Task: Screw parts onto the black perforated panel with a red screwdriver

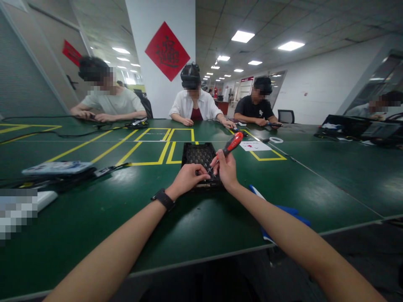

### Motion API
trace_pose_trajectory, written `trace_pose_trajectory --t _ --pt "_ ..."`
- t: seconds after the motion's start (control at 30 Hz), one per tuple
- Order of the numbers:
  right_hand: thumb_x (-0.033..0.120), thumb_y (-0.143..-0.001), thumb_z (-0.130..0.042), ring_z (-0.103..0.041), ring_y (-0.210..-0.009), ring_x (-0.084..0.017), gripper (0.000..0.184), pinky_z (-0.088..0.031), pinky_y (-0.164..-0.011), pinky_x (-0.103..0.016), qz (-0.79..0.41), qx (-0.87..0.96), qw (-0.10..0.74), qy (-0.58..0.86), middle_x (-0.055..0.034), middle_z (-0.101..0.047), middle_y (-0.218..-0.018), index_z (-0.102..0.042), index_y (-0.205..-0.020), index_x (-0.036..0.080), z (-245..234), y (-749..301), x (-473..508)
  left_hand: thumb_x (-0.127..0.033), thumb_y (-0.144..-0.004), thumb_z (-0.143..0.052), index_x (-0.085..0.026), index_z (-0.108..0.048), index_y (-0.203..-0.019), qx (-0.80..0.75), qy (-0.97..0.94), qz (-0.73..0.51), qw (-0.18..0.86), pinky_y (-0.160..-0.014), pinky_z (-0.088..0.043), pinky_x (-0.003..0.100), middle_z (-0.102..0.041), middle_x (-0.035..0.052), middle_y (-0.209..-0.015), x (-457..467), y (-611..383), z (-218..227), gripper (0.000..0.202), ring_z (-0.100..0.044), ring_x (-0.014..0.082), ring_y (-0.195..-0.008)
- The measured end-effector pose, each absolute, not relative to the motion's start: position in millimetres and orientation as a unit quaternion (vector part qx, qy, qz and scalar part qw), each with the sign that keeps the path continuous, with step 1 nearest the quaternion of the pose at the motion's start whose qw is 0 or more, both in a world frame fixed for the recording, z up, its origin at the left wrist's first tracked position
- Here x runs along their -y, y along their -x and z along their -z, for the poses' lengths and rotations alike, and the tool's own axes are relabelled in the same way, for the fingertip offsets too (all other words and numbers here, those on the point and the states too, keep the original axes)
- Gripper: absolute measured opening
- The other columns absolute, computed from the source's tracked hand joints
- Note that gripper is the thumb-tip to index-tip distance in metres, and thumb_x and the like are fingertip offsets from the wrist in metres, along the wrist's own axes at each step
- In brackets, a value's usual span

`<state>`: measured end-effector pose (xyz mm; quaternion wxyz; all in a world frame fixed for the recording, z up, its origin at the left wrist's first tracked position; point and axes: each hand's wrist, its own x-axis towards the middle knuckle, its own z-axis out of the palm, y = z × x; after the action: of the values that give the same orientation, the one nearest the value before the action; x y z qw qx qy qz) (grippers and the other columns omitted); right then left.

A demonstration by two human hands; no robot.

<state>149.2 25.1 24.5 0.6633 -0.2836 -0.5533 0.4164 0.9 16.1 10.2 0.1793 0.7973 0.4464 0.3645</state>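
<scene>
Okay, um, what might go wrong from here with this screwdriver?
The screwdriver in your right hand might slip and jab your left hand, which is right beside its lower end. The blue glove below your right forearm lies near the edge of the table, so it could get brushed off.

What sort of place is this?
Probably a shared office workshop: people in dark headsets sit around a wide green table marked with yellow lines, and the right hand holds a red-and-black screwdriver at a black plastic crate.
</scene>
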Motion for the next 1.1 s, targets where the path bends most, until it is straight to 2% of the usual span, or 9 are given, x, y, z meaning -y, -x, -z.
trace_pose_trajectory --t 0.13,0.27,0.5,0.87,1.1 --pt "0.046 -0.084 -0.041 -0.041 -0.036 -0.004 0.030 -0.032 -0.037 -0.016 -0.444 0.582 0.638 0.239 0.0055 -0.055 -0.059 -0.050 -0.093 0.019 -27.5 -151.0 -21.6 -0.042 -0.076 -0.057 -0.018 -0.068 -0.080 -0.420 -0.807 -0.375 0.178 -0.071 -0.041 0.026 -0.068 0.0034 -0.080 -16.7 0.6 -10.7 0.027 -0.058 0.0158 -0.073" --pt "0.042 -0.083 -0.045 -0.041 -0.039 -0.003 0.028 -0.034 -0.040 -0.015 -0.458 0.604 0.610 0.229 0.0047 -0.056 -0.062 -0.053 -0.099 0.020 -28.8 -150.9 -19.4 -0.038 -0.083 -0.048 -0.019 -0.068 -0.085 -0.407 -0.825 -0.350 0.179 -0.073 -0.041 0.026 -0.068 0.0027 -0.082 -17.7 0.0 -12.1 0.027 -0.058 0.0155 -0.075" --pt "0.045 -0.082 -0.048 -0.040 -0.037 -0.003 0.028 -0.033 -0.039 -0.015 -0.434 0.592 0.632 0.249 0.0062 -0.056 -0.062 -0.050 -0.096 0.021 -26.6 -148.2 -19.7 -0.042 -0.074 -0.060 -0.018 -0.063 -0.077 -0.434 -0.812 -0.363 0.140 -0.070 -0.041 0.026 -0.065 0.0023 -0.078 -19.7 -1.5 -9.0 0.024 -0.056 0.0154 -0.072" --pt "0.044 -0.083 -0.044 -0.041 -0.036 -0.003 0.032 -0.034 -0.038 -0.015 -0.466 0.586 0.620 0.232 0.0056 -0.058 -0.063 -0.050 -0.105 0.020 -23.1 -150.4 -25.3 -0.037 -0.081 -0.051 -0.019 -0.066 -0.084 -0.402 -0.831 -0.347 0.165 -0.072 -0.040 0.025 -0.066 0.0022 -0.080 -19.6 -0.7 -8.9 0.024 -0.057 0.0145 -0.073" --pt "0.044 -0.083 -0.046 -0.042 -0.036 -0.002 0.029 -0.034 -0.037 -0.014 -0.443 0.602 0.623 0.230 0.0067 -0.056 -0.063 -0.047 -0.099 0.021 -19.9 -148.1 -26.8 -0.042 -0.075 -0.060 -0.018 -0.063 -0.077 -0.432 -0.819 -0.357 0.125 -0.067 -0.040 0.025 -0.064 0.0017 -0.074 -21.1 -0.4 -6.9 0.025 -0.053 0.0143 -0.070"
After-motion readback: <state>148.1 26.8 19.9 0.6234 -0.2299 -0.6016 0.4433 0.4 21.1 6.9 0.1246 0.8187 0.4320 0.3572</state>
